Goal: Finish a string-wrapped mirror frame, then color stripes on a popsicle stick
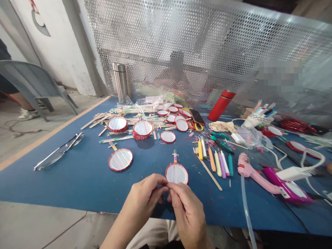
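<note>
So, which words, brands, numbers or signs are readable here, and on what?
No text can be read anywhere.
Nearest red-rimmed round white disc: none legible.
Red cylindrical bottle, silver metal flask: none legible.
Slim coloured plastic markers: any print too small.
Magenta plastic device: any print too blurred.

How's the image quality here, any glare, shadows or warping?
Head view: pale sheen and two pixelated patches on the perforated screen; head view: soft shadow beneath the middle disc stack; head view: grey pillar leans, likely lens distortion; head view: left hand and right hand fairly clear.
</note>
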Demonstrator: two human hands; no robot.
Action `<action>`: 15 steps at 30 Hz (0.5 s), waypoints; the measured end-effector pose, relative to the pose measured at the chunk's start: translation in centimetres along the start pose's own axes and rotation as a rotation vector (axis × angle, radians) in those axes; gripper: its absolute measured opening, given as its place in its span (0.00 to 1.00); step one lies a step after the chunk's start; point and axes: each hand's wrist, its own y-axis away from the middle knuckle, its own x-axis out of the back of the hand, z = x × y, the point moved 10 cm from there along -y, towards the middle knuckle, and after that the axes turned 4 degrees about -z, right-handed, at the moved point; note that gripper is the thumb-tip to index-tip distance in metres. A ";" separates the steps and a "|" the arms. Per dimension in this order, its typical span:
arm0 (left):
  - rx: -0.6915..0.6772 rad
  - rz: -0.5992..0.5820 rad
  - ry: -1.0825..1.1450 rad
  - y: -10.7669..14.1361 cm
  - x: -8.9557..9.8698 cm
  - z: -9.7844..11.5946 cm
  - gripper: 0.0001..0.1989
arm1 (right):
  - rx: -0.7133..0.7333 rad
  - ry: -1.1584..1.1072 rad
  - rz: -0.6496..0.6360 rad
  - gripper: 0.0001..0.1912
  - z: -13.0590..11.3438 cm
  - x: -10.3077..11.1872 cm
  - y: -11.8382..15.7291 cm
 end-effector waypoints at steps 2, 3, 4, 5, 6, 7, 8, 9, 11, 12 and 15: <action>-0.006 -0.004 0.009 0.1 -0.1 -0.2 0.08 | 0.011 0.002 -0.003 0.13 -0.2 0.0 -0.1; 0.000 -0.007 0.017 0.2 -0.2 -0.3 0.09 | 0.018 -0.001 -0.004 0.13 -0.3 0.0 -0.1; 0.011 -0.011 0.027 0.3 -0.2 -0.5 0.10 | 0.023 -0.011 -0.003 0.13 -0.5 0.1 -0.1; 0.031 -0.013 0.040 0.4 -0.2 -0.7 0.10 | 0.018 -0.027 0.005 0.12 -0.5 0.2 -0.1; 0.063 -0.012 0.060 0.5 -0.2 -1.0 0.10 | 0.002 -0.046 0.025 0.12 -0.4 0.5 0.0; 0.105 -0.006 0.089 0.6 -0.1 -1.4 0.10 | -0.026 -0.067 0.056 0.11 -0.1 1.0 0.2; 0.149 0.007 0.124 0.7 0.0 -1.7 0.10 | -0.059 -0.088 0.090 0.09 0.2 1.5 0.4; 0.186 0.030 0.160 0.8 0.3 -2.0 0.10 | -0.090 -0.098 0.118 0.08 0.6 2.0 0.7; 0.219 0.108 0.220 1.1 1.0 -2.3 0.11 | -0.101 -0.070 0.128 0.08 0.8 2.8 1.1; 0.218 0.151 0.236 1.2 1.5 -2.3 0.11 | -0.067 -0.031 0.106 0.09 0.5 2.9 1.2; 0.191 0.213 0.196 1.2 2.3 -2.1 0.13 | 0.120 0.159 -0.006 0.07 -1.4 2.2 1.1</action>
